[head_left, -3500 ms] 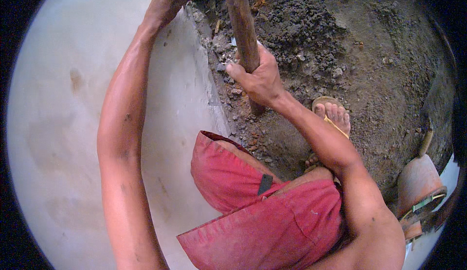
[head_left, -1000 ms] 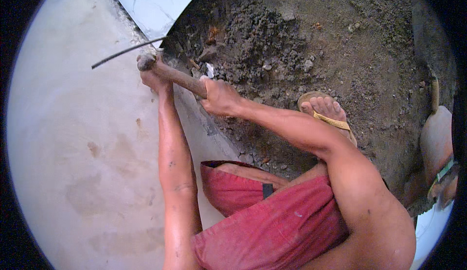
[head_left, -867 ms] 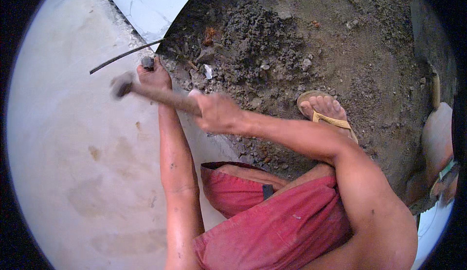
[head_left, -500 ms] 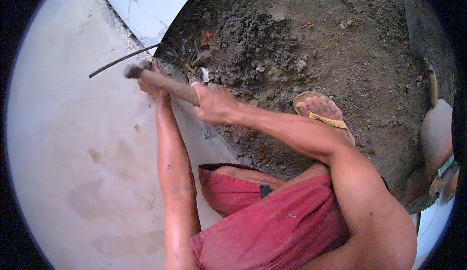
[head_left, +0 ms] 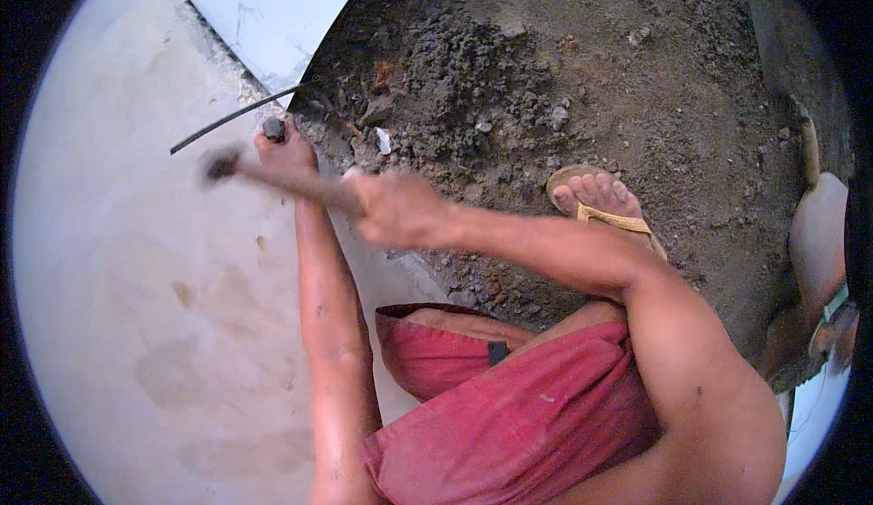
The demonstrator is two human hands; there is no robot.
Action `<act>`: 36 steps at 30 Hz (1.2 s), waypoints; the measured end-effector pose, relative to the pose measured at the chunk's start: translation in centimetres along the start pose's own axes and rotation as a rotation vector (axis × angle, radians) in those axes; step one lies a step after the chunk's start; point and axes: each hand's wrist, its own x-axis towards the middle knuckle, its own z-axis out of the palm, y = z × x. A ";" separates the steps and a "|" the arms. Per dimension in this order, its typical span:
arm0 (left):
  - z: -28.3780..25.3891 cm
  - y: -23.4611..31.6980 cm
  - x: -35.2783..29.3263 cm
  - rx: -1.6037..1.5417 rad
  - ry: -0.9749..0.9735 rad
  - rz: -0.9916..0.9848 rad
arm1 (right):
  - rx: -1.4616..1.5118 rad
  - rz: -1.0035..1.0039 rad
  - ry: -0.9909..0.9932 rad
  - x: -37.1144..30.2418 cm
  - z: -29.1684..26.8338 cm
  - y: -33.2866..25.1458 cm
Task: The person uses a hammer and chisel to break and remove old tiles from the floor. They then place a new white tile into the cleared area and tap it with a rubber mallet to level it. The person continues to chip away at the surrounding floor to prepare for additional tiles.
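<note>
1. Clenching hammer (head_left: pixel 296 180) by its handle: right hand (head_left: pixel 405 212); blurred head sits near end of thick dark bar (head_left: pixel 274 129), apart from it.
2. Left hand (head_left: pixel 296 155) closed around bar, near edge of soil (head_left: pixel 682 141).
3. Risk: poor aim or slipping handle could land the hammer on left-hand knuckles.
4. Pose: left arm (head_left: pixel 332 323) nearly straight, reaching ahead; right forearm (head_left: pixel 536 237) angles leftward, elbow bent.

I wear loose, creased red shorts (head_left: pixel 518 423) with a small dark patch (head_left: pixel 497 352) and a pale mark (head_left: pixel 546 398). My tan sandal (head_left: pixel 561 179) has a yellow strap (head_left: pixel 620 220). My left hand (head_left: pixel 296 155) and right hand (head_left: pixel 402 212) are bare.
</note>
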 end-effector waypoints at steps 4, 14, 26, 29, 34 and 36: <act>-1.5 0.5 0.2 -0.053 0.024 -0.031 | 0.158 -0.619 0.285 -1.6 0.6 -5.0; -0.9 -1.7 0.6 0.111 -0.019 -0.017 | -0.073 -0.189 -0.006 -0.5 0.1 -2.6; 0.4 -3.5 0.7 -0.153 -0.002 -0.032 | -0.150 -0.084 -0.068 0.5 -0.6 -2.0; 0.6 0.2 -0.1 -0.109 -0.047 -0.035 | 0.059 -0.461 0.167 -1.1 0.3 -3.8; 0.1 -2.7 0.9 0.058 0.052 0.082 | 0.043 -0.233 0.178 1.7 0.2 0.9; 0.4 -2.2 1.2 0.300 -0.019 0.007 | -0.062 0.117 -0.045 3.3 0.5 3.1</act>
